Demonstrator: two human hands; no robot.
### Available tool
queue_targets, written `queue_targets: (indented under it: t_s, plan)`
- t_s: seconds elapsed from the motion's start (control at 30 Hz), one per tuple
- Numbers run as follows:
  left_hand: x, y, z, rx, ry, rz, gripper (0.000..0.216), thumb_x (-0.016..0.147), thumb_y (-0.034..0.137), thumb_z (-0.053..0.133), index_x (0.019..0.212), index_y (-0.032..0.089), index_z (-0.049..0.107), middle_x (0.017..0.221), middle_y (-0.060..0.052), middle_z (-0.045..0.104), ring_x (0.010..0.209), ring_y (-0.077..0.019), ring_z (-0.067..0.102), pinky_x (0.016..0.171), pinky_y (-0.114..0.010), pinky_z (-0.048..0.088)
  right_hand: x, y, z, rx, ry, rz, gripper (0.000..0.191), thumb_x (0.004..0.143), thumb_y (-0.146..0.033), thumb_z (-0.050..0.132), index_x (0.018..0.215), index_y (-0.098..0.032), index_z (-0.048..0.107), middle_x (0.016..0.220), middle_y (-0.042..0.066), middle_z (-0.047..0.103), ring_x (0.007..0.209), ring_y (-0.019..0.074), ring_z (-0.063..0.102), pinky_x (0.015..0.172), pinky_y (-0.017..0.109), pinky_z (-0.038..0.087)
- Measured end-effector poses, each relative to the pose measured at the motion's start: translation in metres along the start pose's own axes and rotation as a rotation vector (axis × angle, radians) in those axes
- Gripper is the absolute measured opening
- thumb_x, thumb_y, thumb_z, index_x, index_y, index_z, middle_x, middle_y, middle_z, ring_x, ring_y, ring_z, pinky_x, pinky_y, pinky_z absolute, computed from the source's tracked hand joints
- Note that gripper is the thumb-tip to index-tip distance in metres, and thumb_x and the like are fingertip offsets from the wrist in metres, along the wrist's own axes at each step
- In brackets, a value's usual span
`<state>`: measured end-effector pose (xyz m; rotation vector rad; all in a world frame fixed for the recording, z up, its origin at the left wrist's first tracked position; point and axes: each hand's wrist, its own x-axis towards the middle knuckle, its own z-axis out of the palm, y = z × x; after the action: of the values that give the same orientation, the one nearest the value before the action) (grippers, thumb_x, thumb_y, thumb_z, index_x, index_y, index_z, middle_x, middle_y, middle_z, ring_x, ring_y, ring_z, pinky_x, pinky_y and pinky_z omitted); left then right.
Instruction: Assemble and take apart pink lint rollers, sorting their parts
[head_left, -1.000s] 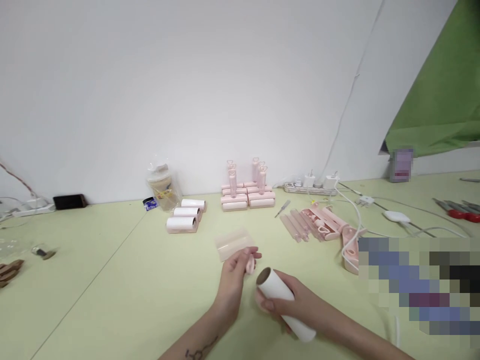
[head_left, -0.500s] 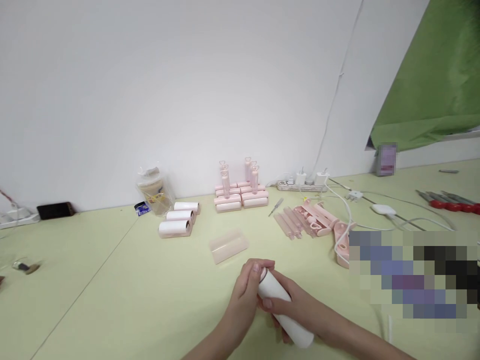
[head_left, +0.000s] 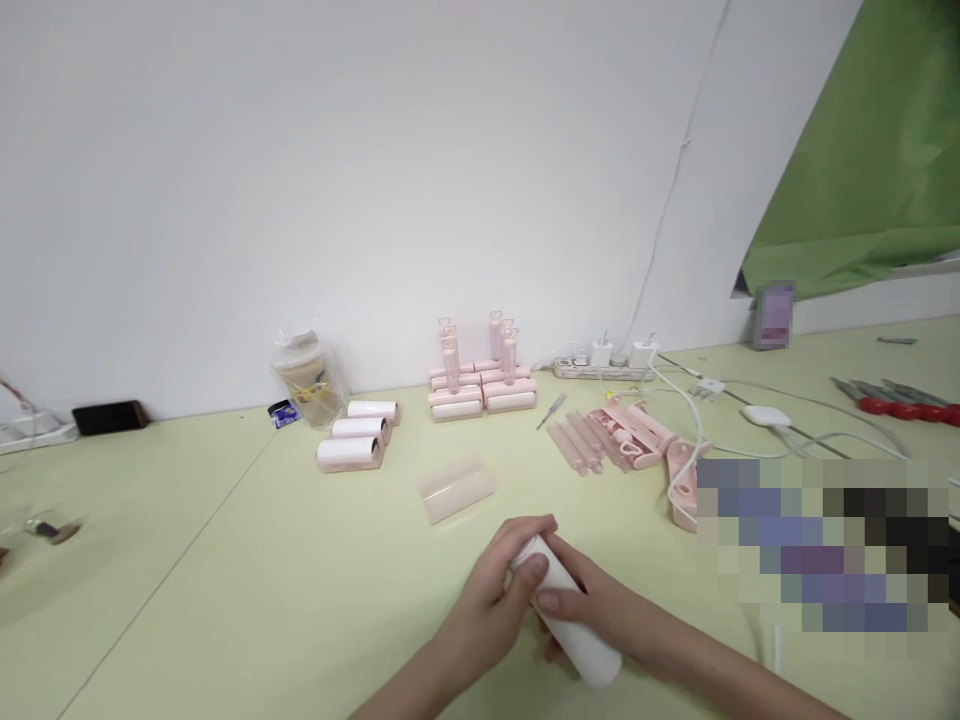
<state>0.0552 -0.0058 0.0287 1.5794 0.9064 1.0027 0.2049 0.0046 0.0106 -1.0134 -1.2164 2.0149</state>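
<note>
My right hand (head_left: pixel 600 612) is wrapped round a white paper roll (head_left: pixel 577 628) held low over the pale green table (head_left: pixel 225 580). My left hand (head_left: pixel 499 585) is closed over the roll's near end, fingers curled on it; the small pink piece it held is hidden under them. A clear pinkish cover (head_left: pixel 456 487) lies on the table just beyond my hands.
Three white rolls (head_left: pixel 354 435) lie at the back left beside a bagged cup (head_left: pixel 306 375). Finished pink rollers (head_left: pixel 480 385) are stacked by the wall. Pink handles and parts (head_left: pixel 622 440) lie right, near a power strip (head_left: pixel 604 368), cables and red-handled tools (head_left: pixel 900 400).
My left hand, which held a small pink piece apart from the roll, has closed onto the roll's end. The view has drifted slightly.
</note>
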Motion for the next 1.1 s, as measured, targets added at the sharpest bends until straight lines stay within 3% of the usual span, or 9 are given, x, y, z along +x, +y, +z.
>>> queue_targets:
  t_s: [0.1, 0.17, 0.3, 0.43, 0.6, 0.77, 0.93, 1.03, 1.1]
  plan:
    - [0.007, 0.002, -0.009, -0.120, 0.213, -0.020, 0.035, 0.085, 0.038, 0.040, 0.114, 0.023, 0.052, 0.115, -0.006, 0.055, 0.106, -0.0203, 0.049, 0.090, -0.032, 0.039, 0.003, -0.006, -0.002, 0.220, 0.032, -0.033, 0.041, 0.076, -0.052, 0.048, 0.094, -0.016, 0.055, 0.077, 0.003, 0.056, 0.069, 0.0167, 0.057, 0.061, 0.032, 0.050]
    - [0.011, 0.001, -0.016, -0.203, 0.418, -0.027, 0.037, 0.084, 0.040, 0.040, 0.115, 0.022, 0.050, 0.116, -0.007, 0.054, 0.104, -0.0206, 0.050, 0.085, -0.030, 0.042, 0.005, -0.009, -0.008, 0.234, 0.089, -0.100, 0.030, 0.078, -0.044, 0.050, 0.081, -0.016, 0.059, 0.074, 0.002, 0.055, 0.071, 0.0154, 0.055, 0.066, 0.030, 0.048]
    - [0.012, -0.005, -0.025, -0.133, 0.665, 0.013, 0.038, 0.085, 0.041, 0.039, 0.118, 0.023, 0.047, 0.122, -0.007, 0.049, 0.108, -0.0213, 0.048, 0.086, -0.030, 0.041, 0.010, -0.012, -0.022, 0.050, 0.255, -0.175, 0.018, 0.070, -0.027, 0.063, 0.086, -0.019, 0.060, 0.070, -0.003, 0.054, 0.065, 0.0122, 0.054, 0.068, 0.028, 0.047]
    - [0.002, -0.018, -0.019, 0.277, 0.517, 0.261, 0.036, 0.089, 0.027, 0.032, 0.124, 0.025, 0.040, 0.121, -0.008, 0.047, 0.111, -0.0196, 0.045, 0.091, -0.034, 0.038, 0.012, -0.011, -0.018, -0.015, 0.320, -0.177, 0.029, 0.067, -0.030, 0.065, 0.094, -0.018, 0.062, 0.082, 0.002, 0.061, 0.076, 0.0171, 0.058, 0.072, 0.030, 0.046]
    - [-0.008, -0.025, -0.014, 0.791, 0.190, 0.786, 0.049, 0.085, 0.012, 0.037, 0.132, 0.014, 0.026, 0.118, -0.015, 0.045, 0.114, -0.0229, 0.039, 0.094, -0.039, 0.038, 0.005, -0.012, -0.003, 0.237, 0.175, -0.234, 0.026, 0.076, -0.033, 0.055, 0.095, -0.017, 0.064, 0.097, 0.007, 0.063, 0.101, 0.0219, 0.052, 0.089, 0.034, 0.039]
    - [-0.008, -0.018, -0.017, 1.038, 0.105, 1.082, 0.038, 0.081, 0.010, 0.045, 0.118, 0.002, 0.043, 0.101, -0.016, 0.056, 0.117, -0.0281, 0.035, 0.093, -0.044, 0.040, 0.000, -0.011, -0.003, 0.341, 0.059, -0.210, 0.029, 0.079, -0.033, 0.052, 0.105, -0.022, 0.059, 0.106, 0.005, 0.060, 0.106, 0.0217, 0.049, 0.092, 0.037, 0.035]
    - [-0.008, -0.020, -0.019, 1.073, 0.060, 1.232, 0.026, 0.072, 0.005, 0.057, 0.095, 0.016, 0.054, 0.095, -0.011, 0.063, 0.119, -0.0283, 0.035, 0.087, -0.044, 0.046, 0.001, -0.006, -0.006, 0.165, 0.032, -0.304, 0.042, 0.076, -0.038, 0.056, 0.114, -0.023, 0.050, 0.107, 0.006, 0.056, 0.104, 0.0226, 0.048, 0.089, 0.036, 0.034]
    - [-0.008, -0.024, -0.016, 0.969, 0.025, 1.167, 0.042, 0.070, 0.002, 0.057, 0.108, 0.018, 0.045, 0.104, -0.012, 0.060, 0.119, -0.0262, 0.036, 0.090, -0.044, 0.044, 0.000, -0.002, -0.008, 0.058, -0.052, -0.357, 0.069, 0.066, -0.049, 0.064, 0.124, -0.024, 0.036, 0.105, 0.007, 0.054, 0.102, 0.0238, 0.048, 0.088, 0.037, 0.034]
    - [-0.009, -0.025, -0.012, 0.804, 0.027, 1.041, 0.060, 0.073, 0.001, 0.053, 0.124, 0.020, 0.027, 0.120, -0.014, 0.050, 0.120, -0.0236, 0.037, 0.090, -0.043, 0.044, 0.000, 0.003, -0.008, -0.005, -0.135, -0.387, 0.094, 0.054, -0.055, 0.070, 0.130, -0.025, 0.022, 0.107, 0.008, 0.050, 0.104, 0.0251, 0.046, 0.088, 0.038, 0.034]
